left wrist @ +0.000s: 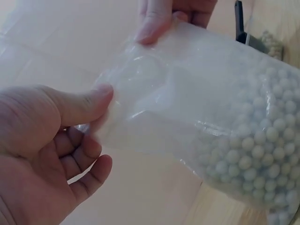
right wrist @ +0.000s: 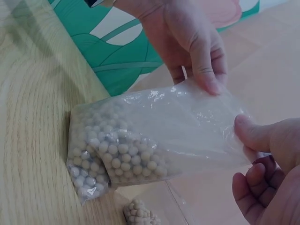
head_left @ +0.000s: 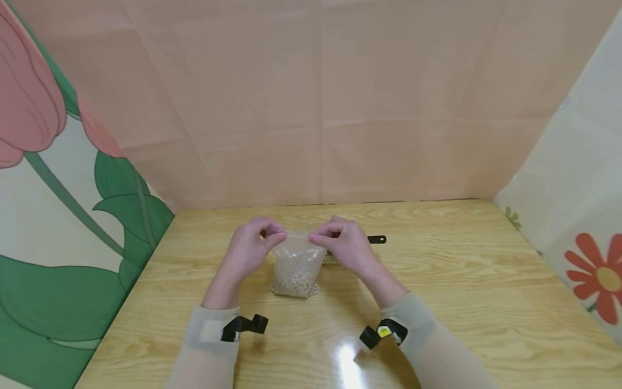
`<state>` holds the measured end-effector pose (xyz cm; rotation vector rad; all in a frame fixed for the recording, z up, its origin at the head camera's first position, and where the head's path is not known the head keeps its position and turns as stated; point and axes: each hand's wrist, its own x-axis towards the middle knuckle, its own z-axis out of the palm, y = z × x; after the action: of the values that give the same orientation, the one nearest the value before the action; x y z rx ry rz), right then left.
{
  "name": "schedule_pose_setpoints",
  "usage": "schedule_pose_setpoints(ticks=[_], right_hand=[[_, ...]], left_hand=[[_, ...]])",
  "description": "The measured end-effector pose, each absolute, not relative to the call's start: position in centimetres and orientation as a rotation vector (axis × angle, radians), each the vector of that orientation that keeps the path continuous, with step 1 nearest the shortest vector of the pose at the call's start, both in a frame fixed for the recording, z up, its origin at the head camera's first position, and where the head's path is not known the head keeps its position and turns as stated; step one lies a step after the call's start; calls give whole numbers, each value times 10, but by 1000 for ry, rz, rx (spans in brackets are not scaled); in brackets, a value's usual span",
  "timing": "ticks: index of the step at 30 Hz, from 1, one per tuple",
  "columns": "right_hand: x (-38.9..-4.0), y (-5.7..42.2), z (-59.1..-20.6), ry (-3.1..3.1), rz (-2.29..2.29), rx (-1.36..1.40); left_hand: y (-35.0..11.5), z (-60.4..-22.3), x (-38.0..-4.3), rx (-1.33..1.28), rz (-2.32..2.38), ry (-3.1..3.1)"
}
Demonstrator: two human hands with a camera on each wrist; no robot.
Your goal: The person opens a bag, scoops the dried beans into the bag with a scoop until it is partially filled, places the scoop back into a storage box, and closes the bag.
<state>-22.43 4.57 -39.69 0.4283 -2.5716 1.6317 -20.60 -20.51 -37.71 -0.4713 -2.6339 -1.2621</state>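
A clear plastic bag (head_left: pixel 297 267) with many small pale round beads in its lower part stands upright on the wooden table. My left hand (head_left: pixel 254 246) pinches the bag's top edge on the left between thumb and fingers. At the other top corner my right hand (head_left: pixel 344 243) pinches the plastic the same way. In the left wrist view the beads (left wrist: pixel 262 150) fill the bottom of the bag, and the upper part is flat, see-through film. The right wrist view shows the bag's base (right wrist: pixel 86 180) at the tabletop, one corner bulging with beads.
Behind the bag, partly hidden by my right hand, lies a container of similar beads (head_left: pixel 330 259) with a black handle (head_left: pixel 377 239) pointing right. The wooden table (head_left: pixel 461 281) meets a pink backdrop (head_left: pixel 320 108) at its far edge, with flower-printed sheets at both sides.
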Motion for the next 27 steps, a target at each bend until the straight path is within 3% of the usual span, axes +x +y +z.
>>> schedule_pose_setpoints(ticks=[27], right_hand=[[-221,54,-391,-2640,1776,436]], left_hand=[[-243,-358,-185,-353,-1236,-2688]])
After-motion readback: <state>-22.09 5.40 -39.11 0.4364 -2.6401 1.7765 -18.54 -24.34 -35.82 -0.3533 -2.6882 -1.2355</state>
